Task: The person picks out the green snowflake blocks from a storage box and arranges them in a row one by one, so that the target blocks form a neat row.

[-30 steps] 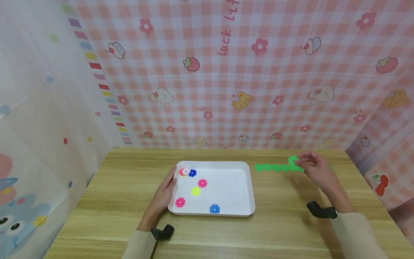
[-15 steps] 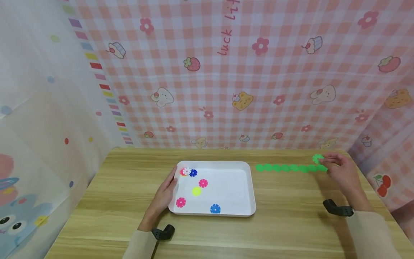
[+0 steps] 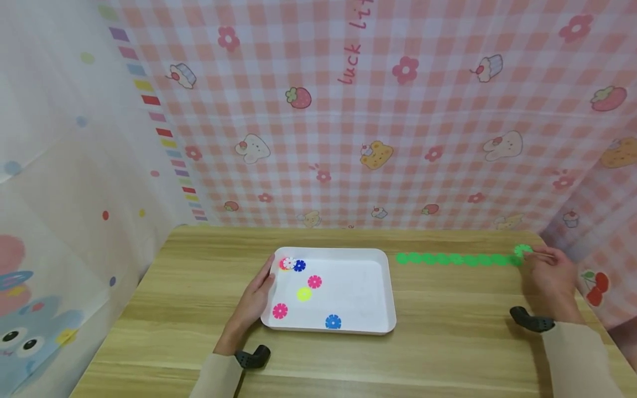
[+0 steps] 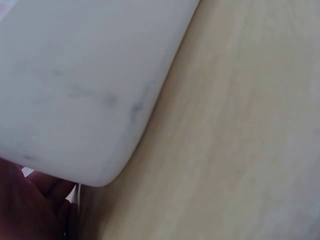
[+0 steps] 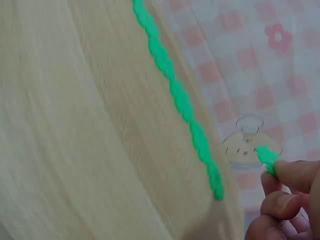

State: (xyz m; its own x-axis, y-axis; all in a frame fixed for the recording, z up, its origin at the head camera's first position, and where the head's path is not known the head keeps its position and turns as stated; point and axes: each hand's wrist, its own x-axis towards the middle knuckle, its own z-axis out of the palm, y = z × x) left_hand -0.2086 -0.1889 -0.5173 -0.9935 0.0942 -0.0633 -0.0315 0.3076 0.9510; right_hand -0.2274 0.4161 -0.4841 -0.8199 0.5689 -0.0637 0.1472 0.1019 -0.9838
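My right hand (image 3: 553, 273) pinches a green snowflake disc (image 3: 522, 251) between thumb and fingertips, held above the far right end of a green row. That row (image 3: 443, 258) is made of several green discs overlapping flat on the table. In the right wrist view the pinched disc (image 5: 267, 159) is apart from the row (image 5: 180, 100). My left hand (image 3: 255, 296) grips the left side of a white tray (image 3: 358, 293); in the left wrist view its fingers (image 4: 45, 195) are partly hidden by the tray wall (image 4: 100, 100).
Inside the tray lie loose snowflake discs: pink (image 3: 314, 282), yellow (image 3: 304, 294), light blue (image 3: 333, 321), and an overlapping cluster with white (image 3: 289, 263) and dark blue (image 3: 299, 266). The wooden table (image 3: 438, 354) ends at a checked cloth (image 3: 318, 121) behind.
My right hand has moved rightward along the green row with the pinched disc, then lowered slightly at the row's right end. My left hand stays on the tray.
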